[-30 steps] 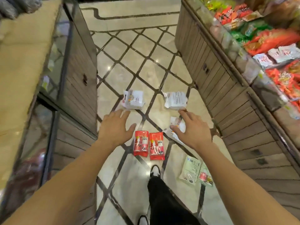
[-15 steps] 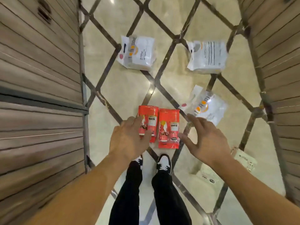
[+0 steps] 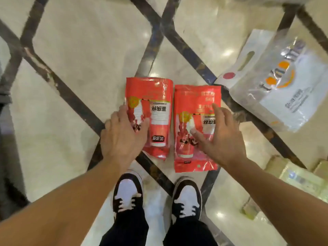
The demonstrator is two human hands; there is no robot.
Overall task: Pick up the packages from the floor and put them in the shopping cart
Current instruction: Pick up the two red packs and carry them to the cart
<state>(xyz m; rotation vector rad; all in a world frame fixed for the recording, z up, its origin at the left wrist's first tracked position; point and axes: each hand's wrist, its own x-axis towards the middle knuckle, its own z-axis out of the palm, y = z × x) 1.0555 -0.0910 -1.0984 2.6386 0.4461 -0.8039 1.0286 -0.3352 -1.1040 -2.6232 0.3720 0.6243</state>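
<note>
Two red packages lie side by side on the tiled floor just ahead of my shoes. My left hand point(image 3: 122, 134) rests over the lower left part of the left red package point(image 3: 158, 107), fingers spread. Over the lower middle of the right red package point(image 3: 197, 100) hovers my right hand point(image 3: 218, 137), also with fingers apart. Neither package is lifted. A white package with an orange logo point(image 3: 276, 80) lies to the right. A pale green package point(image 3: 301, 181) shows at the right edge. No shopping cart is in view.
The floor is glossy beige tile with dark diagonal bands point(image 3: 71, 96). My two black-and-white shoes point(image 3: 127, 194) stand right below the red packages. A dark cabinet base point(image 3: 5, 103) runs along the left edge.
The view has dropped much closer to the floor. Both hands have come down onto the two red packages; the far white packages have left the frame.
</note>
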